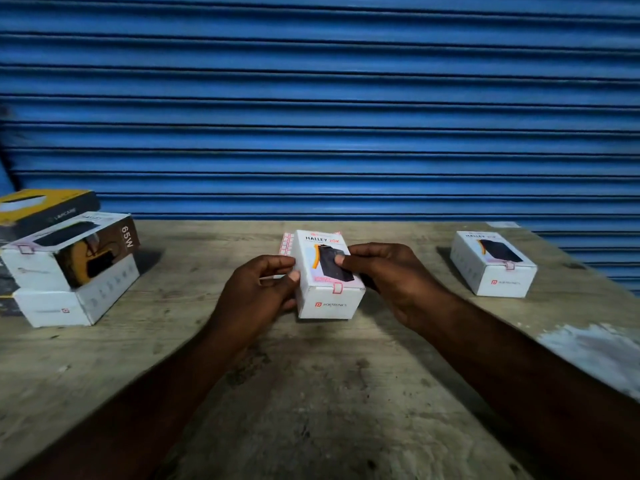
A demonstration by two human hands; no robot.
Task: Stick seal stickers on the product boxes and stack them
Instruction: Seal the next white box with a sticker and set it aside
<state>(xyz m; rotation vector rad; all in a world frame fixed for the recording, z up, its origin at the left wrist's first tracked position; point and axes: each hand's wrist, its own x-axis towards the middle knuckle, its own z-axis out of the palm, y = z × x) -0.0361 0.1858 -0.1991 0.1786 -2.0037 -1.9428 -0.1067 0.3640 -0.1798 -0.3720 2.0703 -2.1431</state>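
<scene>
From the head camera, the left hand (263,289) and the right hand (391,282) are holding one white product box (329,275) at the middle of the bench (311,393). Each grip is closing on a side of it, and the right thumb is pressing on its printed top. I cannot tell whether the box is resting on the bench or hanging just above it. A red seal sticker (337,288) is sitting over its near top edge, so this end is looking sealed; the far end is hidden. The sticker sheet (286,244) is peeking out just behind the box.

At the left a stack of boxes (69,271) is leaning unevenly, its top white box showing a seal at one corner. At the right a lone box (493,263), sealed on its near edge, is waiting well apart from the stack. Judging by this, stacking the held box and the lone one is what is remaining.

The bench is looking worn and stained, with a pale patch (595,351) at the right. A blue roller shutter (311,98) is filling the dim background.
</scene>
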